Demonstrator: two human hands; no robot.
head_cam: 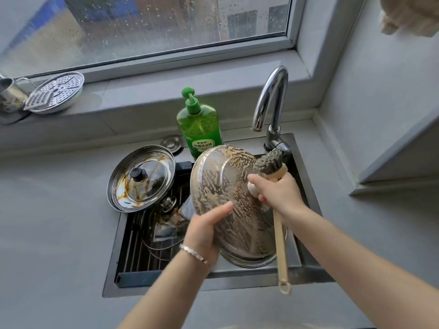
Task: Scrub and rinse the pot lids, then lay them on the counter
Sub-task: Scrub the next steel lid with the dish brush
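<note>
Evidently the left hand clamps the sudsy lid tilted centre-frame so the right hand, gripping the brush, seemingly scrubs it.

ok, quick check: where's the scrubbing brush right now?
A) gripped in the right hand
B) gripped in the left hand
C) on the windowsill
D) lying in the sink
A: the right hand grips the brush just below its bristles, which sit at the soapy lid, while the left hand holds that lid.
</note>
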